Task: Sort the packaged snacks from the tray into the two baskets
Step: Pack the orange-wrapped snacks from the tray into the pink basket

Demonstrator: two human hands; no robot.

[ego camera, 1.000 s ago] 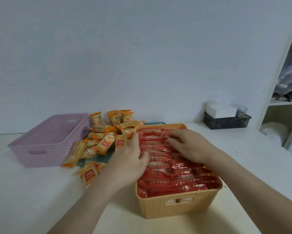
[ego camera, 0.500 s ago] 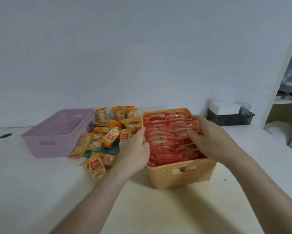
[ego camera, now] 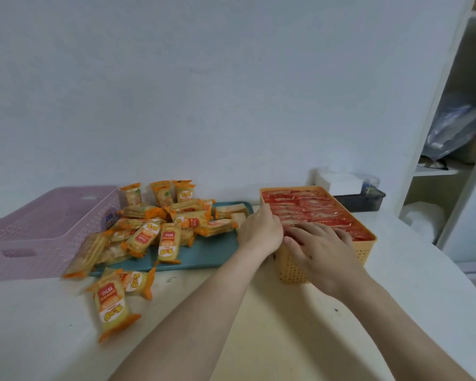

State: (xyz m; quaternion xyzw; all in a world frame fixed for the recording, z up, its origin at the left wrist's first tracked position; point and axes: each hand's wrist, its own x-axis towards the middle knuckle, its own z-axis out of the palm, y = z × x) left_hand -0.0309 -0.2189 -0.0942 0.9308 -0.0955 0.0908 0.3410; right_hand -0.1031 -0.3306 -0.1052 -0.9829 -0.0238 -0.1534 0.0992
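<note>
At the orange basket [ego camera: 289,268]: right hand [ego camera: 323,250] pressing flat, fingers spread, on brimful red packets [ego camera: 311,206]; left hand [ego camera: 260,232] bracing the rim, grip unclear. Likely risk: packets springing out. Yellow snacks [ego camera: 170,235] waiting on tray [ego camera: 217,255].

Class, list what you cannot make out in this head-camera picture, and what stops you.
Head view: near red packets in the orange basket, covered by the right hand.
Head view: whether the left hand grips the rim: its own back hides the fingers.
Head view: pink basket's left end, cut off by the picture's edge.
Head view: small print on the yellow packets, too small.
Head view: much of the tray, under those packets.
</note>
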